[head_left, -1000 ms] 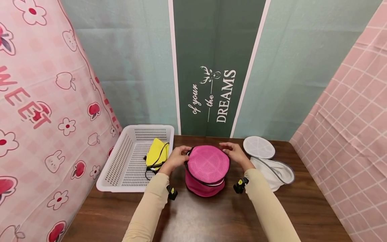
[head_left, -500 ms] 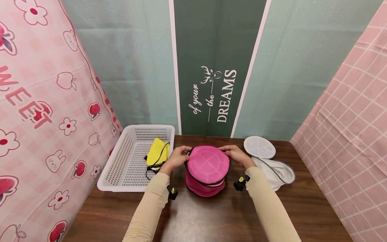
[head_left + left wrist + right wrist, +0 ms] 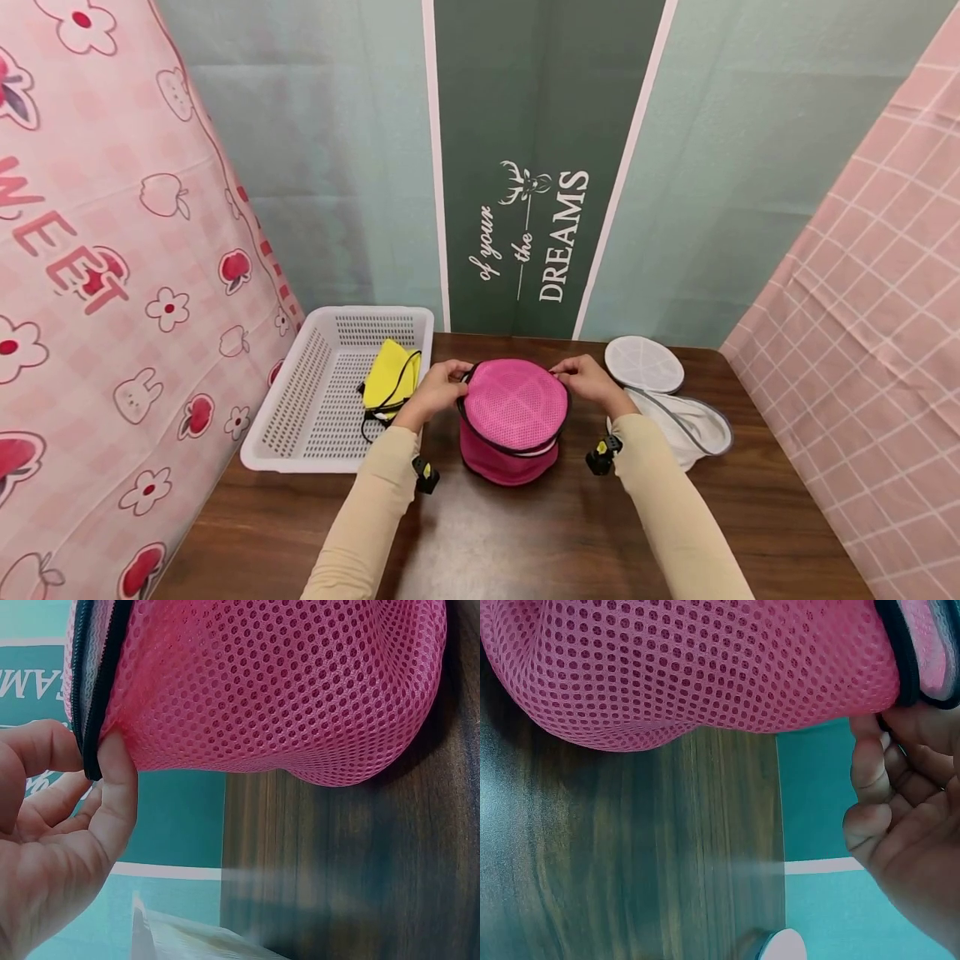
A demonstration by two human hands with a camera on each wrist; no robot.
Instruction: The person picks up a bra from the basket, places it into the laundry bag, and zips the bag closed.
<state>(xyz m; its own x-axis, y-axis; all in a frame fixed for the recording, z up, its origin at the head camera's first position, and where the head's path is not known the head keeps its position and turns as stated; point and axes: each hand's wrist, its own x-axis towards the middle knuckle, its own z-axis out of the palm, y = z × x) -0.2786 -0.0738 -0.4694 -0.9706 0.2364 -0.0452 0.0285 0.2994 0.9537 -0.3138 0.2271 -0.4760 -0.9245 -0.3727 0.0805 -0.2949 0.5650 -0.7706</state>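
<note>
A round pink mesh laundry bag (image 3: 516,404) with black trim stands on the table between both hands. Its top lies nearly closed over the body, with a narrow pale gap showing along the front. My left hand (image 3: 438,392) pinches the black zippered rim on the left; in the left wrist view, thumb and fingers (image 3: 118,787) sit on either side of that edge. At the back right, my right hand (image 3: 592,383) pinches the black trim. The right wrist view shows its other fingers (image 3: 868,769) curled beneath the rim. Whether it holds a zip pull is hidden.
A white perforated basket (image 3: 251,450) stands at left, holding a yellow cloth item (image 3: 388,375) with black cords. To the right lie a round white mesh piece (image 3: 643,364) and a folded white mesh bag (image 3: 678,429) with grey edging. Patterned curtains surround the wooden table (image 3: 495,542).
My right hand shifted left onto the bag's rim, then slightly back right, and now pinches the trim. The left hand and the bag have hardly moved.
</note>
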